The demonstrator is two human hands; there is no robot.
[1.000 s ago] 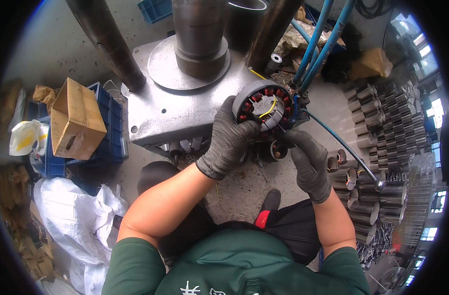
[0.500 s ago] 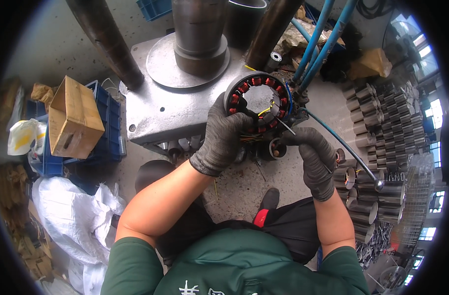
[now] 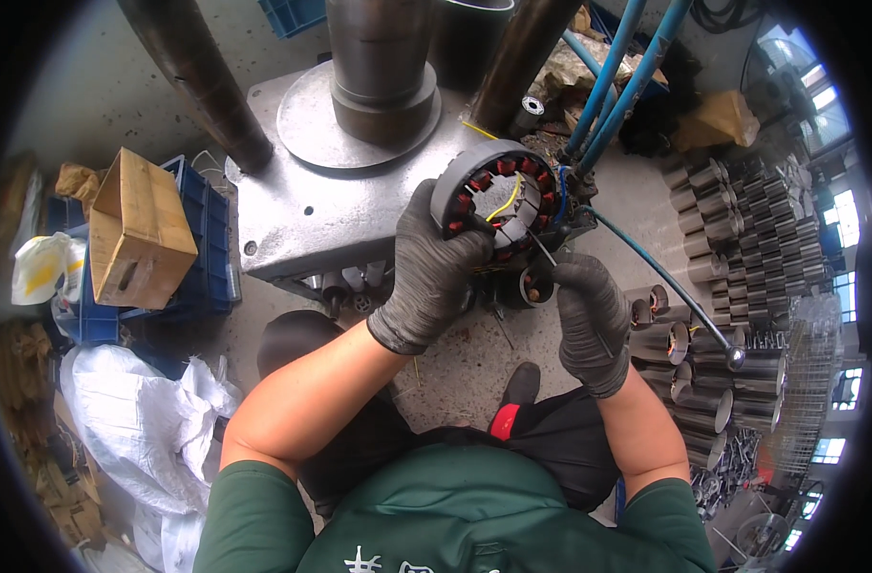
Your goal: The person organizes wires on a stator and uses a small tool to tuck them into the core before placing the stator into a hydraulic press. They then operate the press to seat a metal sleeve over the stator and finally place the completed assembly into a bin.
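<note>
In front of the press plate, my left hand (image 3: 428,272), in a dark grey knit glove, grips a motor stator (image 3: 448,194) by its left side. The ring is tilted, with red copper coils around its inside and a yellow wire (image 3: 505,202) running across its opening. My right hand (image 3: 589,310), gloved too, closes on a thin metal rod (image 3: 545,251). The rod's far end reaches to the lower inside of the stator; its grip end is hidden in my fingers.
Behind the stator stands a press with a steel plate (image 3: 264,215) and a thick round ram (image 3: 379,67). A ball-ended lever (image 3: 735,358) slants out at right. Metal cylinders (image 3: 713,267) pile up on the right; a cardboard box (image 3: 140,234) and white sack (image 3: 130,411) are at left.
The stator has tipped, showing more of its outer wall. My right hand has moved slightly left and turned more upright, with the rod now steeper and further inside the ring.
</note>
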